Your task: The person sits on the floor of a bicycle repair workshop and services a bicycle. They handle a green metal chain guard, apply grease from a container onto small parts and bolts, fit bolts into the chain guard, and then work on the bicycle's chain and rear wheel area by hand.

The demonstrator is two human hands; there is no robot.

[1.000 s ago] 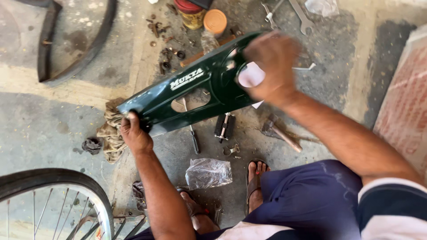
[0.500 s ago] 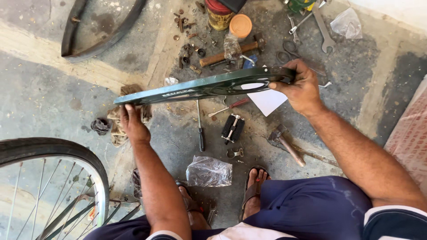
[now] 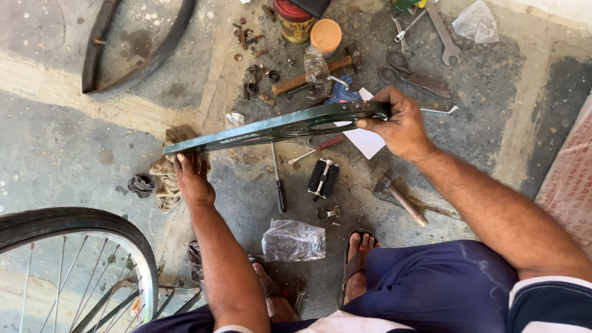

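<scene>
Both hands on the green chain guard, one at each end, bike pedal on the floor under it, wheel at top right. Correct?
Not quite. The wheel is at bottom left in the head view. The rest holds: left hand and right hand hold the green chain guard at its ends, pedal on the floor below.

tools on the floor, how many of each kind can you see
hammers: 2
spanners: 2
screwdrivers: 2
scissors: 1
total: 7

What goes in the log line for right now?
left hand: holds green chain guard narrow end | right hand: holds wide end | guard: edge-on above pedal, screwdriver
</scene>
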